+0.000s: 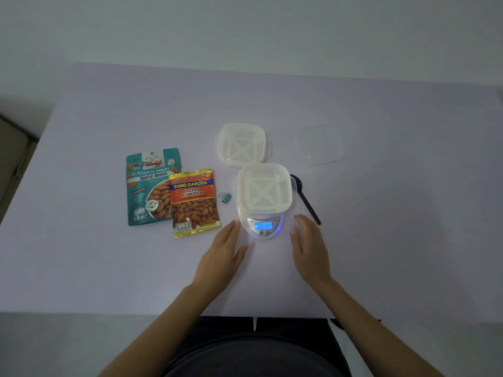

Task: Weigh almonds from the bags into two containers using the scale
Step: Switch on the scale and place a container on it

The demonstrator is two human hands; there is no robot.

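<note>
hands: left hand (221, 257) and right hand (309, 248) lay flat, empty, flanking scale (263, 225) | container (264, 188) sat empty on scale, display lit; bags (174, 190) left | advice: zero display before pouring

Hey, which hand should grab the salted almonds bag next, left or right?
Left. The left hand lies open just beside the salted almonds bag, on the left of the scale. The right hand sits across the scale, nearer the black spoon, and would likely have to cross over.
</note>
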